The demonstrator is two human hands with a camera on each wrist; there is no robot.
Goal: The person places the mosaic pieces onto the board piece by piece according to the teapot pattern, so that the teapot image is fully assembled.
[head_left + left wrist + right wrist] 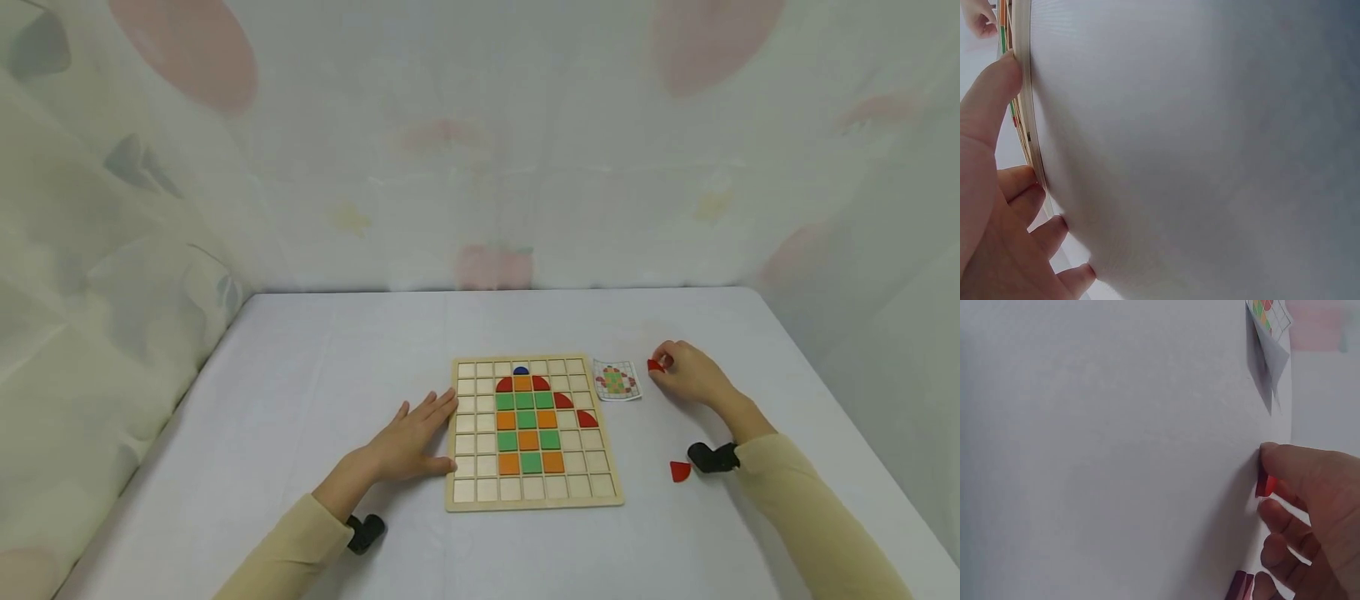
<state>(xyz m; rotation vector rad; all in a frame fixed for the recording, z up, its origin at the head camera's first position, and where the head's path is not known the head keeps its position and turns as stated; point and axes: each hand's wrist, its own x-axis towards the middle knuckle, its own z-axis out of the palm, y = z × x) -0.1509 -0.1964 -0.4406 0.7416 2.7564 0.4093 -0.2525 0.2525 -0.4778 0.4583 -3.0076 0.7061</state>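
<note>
A wooden grid board [476, 492] lies on the table, with green and orange squares, a blue half-round piece [521, 371] and several red quarter-round pieces on it. My left hand [405, 442] rests at the board's left edge, its fingers spread and its thumb touching the rim, as the left wrist view also shows. To the right of the board, my right hand [690, 375] pinches a red quarter-round piece [1265, 481] between thumb and forefinger, close over the table. Its other fingers are loosely bent. Another red quarter-round piece [680, 472] lies nearer the front, by the right wrist.
A small paper pattern card [617, 381] with a colored grid picture lies between the board and my right hand, one edge lifted off the table. Black wrist cameras [366, 533] hang under both sleeves. White printed cloth [480, 167] walls the table's back and sides.
</note>
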